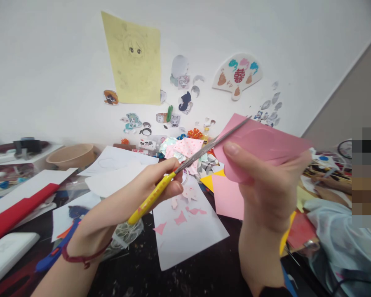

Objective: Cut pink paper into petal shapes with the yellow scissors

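Observation:
My left hand (163,181) is closed round the yellow handle of a pair of scissors (200,150), held up in front of me. The grey blades point up and to the right and cross the left part of a sheet of pink paper (259,142). That sheet is pinched in my right hand (262,185), thumb on the near face and the other fingers mostly hidden. A curved edge shows on its lower left part. Below, small pink paper scraps (181,218) lie on a white sheet of paper (191,243).
Another pink sheet (227,196) lies on the dark table (126,276). At left are a blue utility knife (54,251), a white box-like object (10,255) and a brown bowl (72,156). A pale plastic bag (346,231) sits at right, near another person's arm (334,181).

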`<state>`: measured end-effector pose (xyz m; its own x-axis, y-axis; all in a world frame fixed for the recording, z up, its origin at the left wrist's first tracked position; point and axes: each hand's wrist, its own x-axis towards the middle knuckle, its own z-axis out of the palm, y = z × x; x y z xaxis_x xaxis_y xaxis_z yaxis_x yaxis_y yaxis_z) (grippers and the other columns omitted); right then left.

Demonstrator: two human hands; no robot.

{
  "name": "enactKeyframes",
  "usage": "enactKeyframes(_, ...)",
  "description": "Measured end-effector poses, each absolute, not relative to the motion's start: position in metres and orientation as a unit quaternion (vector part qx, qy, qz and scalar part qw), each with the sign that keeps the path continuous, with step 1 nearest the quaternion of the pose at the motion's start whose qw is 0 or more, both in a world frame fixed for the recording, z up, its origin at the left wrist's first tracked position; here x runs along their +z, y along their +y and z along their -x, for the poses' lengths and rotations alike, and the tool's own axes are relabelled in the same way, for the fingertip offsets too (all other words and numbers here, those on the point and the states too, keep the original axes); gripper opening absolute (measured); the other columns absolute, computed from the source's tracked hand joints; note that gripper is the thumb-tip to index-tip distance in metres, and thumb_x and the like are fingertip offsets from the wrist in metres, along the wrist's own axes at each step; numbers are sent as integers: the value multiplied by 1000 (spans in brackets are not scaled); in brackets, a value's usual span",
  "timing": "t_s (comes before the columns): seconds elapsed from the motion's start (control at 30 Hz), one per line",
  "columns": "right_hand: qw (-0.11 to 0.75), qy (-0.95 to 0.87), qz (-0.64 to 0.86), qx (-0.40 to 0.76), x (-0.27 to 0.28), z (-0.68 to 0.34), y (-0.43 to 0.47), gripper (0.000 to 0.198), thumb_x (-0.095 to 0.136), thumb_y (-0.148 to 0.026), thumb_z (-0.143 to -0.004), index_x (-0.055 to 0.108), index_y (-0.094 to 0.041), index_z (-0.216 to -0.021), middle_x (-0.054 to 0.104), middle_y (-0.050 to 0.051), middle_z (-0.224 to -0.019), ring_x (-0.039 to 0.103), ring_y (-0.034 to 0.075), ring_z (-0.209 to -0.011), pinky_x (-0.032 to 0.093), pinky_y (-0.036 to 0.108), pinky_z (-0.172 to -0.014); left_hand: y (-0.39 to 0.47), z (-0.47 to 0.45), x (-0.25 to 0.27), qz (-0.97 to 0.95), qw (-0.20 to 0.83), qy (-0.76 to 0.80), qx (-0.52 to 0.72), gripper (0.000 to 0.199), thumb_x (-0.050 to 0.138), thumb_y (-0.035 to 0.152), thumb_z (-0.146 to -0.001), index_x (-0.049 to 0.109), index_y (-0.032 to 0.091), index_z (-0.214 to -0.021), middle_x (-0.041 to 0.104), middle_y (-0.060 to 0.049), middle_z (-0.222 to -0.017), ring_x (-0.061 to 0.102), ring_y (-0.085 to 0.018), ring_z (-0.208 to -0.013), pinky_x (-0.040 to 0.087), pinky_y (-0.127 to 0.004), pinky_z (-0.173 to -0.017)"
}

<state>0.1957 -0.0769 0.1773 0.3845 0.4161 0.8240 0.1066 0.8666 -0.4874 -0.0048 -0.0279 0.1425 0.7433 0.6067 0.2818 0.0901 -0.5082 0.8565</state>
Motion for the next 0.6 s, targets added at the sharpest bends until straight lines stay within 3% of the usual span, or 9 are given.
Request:
enactKeyframes(0.17, 804, -539, 230, 103, 177, -194, -76, 19, 83, -13, -70, 67, -22, -65, 61, -4, -69, 58, 13, -66, 58, 29, -72, -29, 4, 138, -823, 426, 201, 317, 46, 48, 66, -94, 48, 21, -102, 42, 2, -80, 30, -9, -60, 27, -24, -51)
enactKeyframes(0.3, 802, -547, 219, 97, 177, -194, -75, 21, 84, -20, -70, 65, -20, -62, 55, -5, -64, 54, 11, -62, 57, 29, -71, -38, 3, 149, -829, 395, 211, 334, 39, 50, 60, -95, 48, 21, -91, 43, 2, -75, 34, -11, -63, 32, -26, -55)
enactKeyframes(0.43, 802, -551, 203, 113, 178, -197, -74, 20, 84, -15, -68, 66, -20, -65, 57, -6, -65, 55, 10, -61, 57, 27, -71, -39, 5, 155, -844, 380, 209, 316, 39, 51, 60, -94, 47, 21, -86, 44, 2, -74, 35, -12, -62, 33, -26, -55)
enactKeyframes(0.6, 790, -556, 237, 101, 178, -202, -75, 29, 86, -19, -68, 59, -22, -56, 48, -6, -60, 46, 10, -57, 50, 26, -53, -42, 4, 157, -842, 379, 233, 305, 31, 53, 51, -94, 45, 22, -85, 43, 2, -75, 34, -12, -63, 31, -26, -55)
